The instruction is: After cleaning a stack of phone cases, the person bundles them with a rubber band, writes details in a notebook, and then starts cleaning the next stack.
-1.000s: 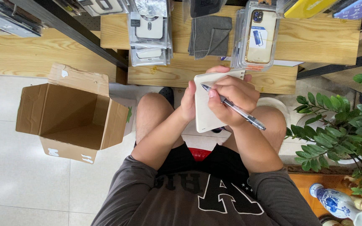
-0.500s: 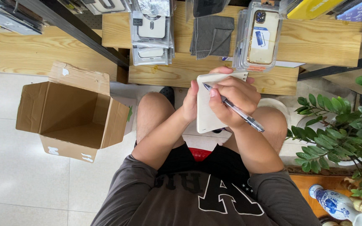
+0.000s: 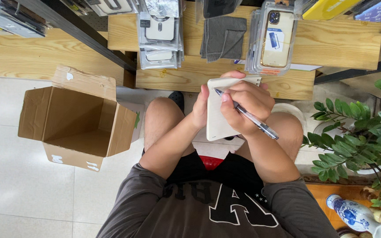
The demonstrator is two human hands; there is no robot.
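**Head view: pen on a pale case, box waiting open**

Head camera looks straight down on a seated person. Far to the left of both hands, an open cardboard box [image 3: 78, 121] sits on the tiled floor [image 3: 18, 185], flaps up, mouth toward the hands so it is easy to drop things in. Now the left hand [image 3: 200, 110]: fingers wrapped round the edge of a cream phone case [image 3: 219, 115], propping it flat over the knees as a firm writing surface. Just right, touching it, the right hand [image 3: 245, 105] pinches a clear pen [image 3: 248, 115] in a writing grip, tip on the case's upper part. Beyond the hands, packaged cases [image 3: 275, 37] hang off wooden shelves [image 3: 331, 42]; a leafy plant [image 3: 367, 128] stands to their right.
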